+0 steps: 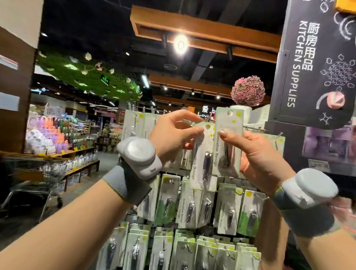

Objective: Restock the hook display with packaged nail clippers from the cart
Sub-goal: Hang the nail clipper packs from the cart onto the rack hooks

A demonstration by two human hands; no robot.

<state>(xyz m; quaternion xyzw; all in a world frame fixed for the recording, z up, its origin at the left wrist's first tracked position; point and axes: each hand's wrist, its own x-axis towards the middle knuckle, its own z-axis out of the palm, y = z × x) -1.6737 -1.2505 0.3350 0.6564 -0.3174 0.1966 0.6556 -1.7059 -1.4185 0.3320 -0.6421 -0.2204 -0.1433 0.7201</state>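
While both hands are raised before the display [187, 249], the left hand [172, 138] pinches one pack [205, 163] near its top and the right hand [252, 157] pinches a second pack [228, 137] just beside it, overlapping; a cart [33, 168] stands at left.

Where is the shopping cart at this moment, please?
In the head view, the shopping cart stands in the aisle at the lower left, left of the left hand and the hook display, in front of the low shelf of bottles.
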